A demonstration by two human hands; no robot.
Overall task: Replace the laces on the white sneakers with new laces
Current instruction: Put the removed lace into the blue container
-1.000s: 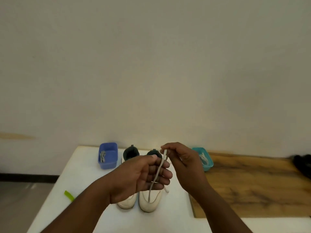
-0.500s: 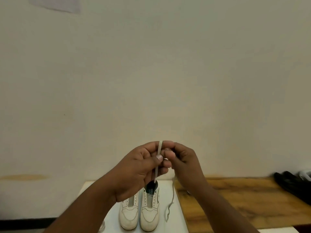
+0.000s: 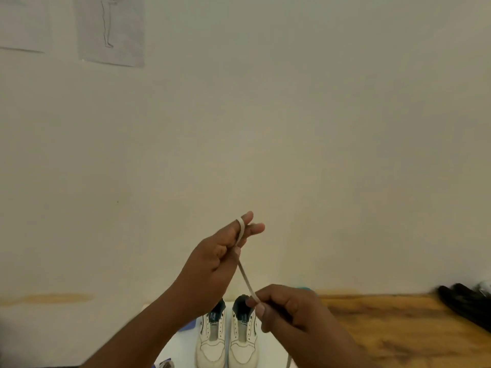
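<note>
I am watching the left hand [image 3: 212,264] and right hand [image 3: 287,309] gripping a flat off-white lace [image 3: 245,278] slanting between them, directly above the pair of unlaced white sneakers [image 3: 227,338].

A plain cream wall [image 3: 292,128] carries 2 paper sheets [image 3: 113,30], above a wooden tabletop [image 3: 398,328].

Wall sketch [image 3: 111,27] — wooden tabletop [image 3: 398,328]

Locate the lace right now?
Head view, centre: the lace is stretched in the air between the left hand, looped over its fingers, and the right hand pinching it, above the white sneakers.
</note>
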